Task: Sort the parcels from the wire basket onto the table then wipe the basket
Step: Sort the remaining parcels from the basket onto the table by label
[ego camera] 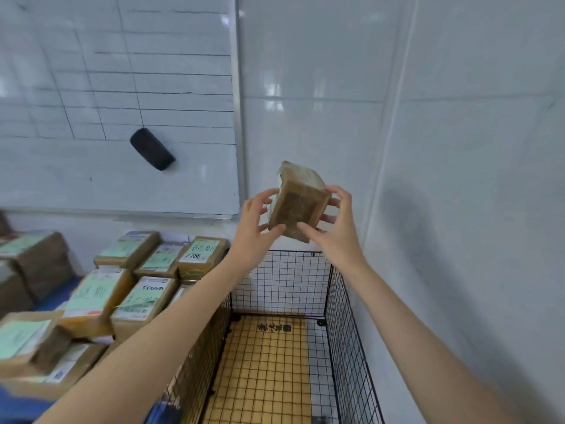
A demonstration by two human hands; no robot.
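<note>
Parcel (pixel 298 206): small brown box, tilted, held in air above rear wall of wire basket (pixel 345 332).
L hand (pixel 256 221): fingers curled round parcel's left side and lower edge; gripping.
R hand (pixel 334 228): fingers curled round parcel's right side; gripping.
Basket floor: yellow grid board (pixel 263 371).
Sorted parcels (pixel 143 298): labelled boxes in rows, left of basket, on blue table (pixel 58 292).
Whiteboard (pixel 122 87): wall-mounted, above-left of basket; black eraser (pixel 152 149) on it.
</note>
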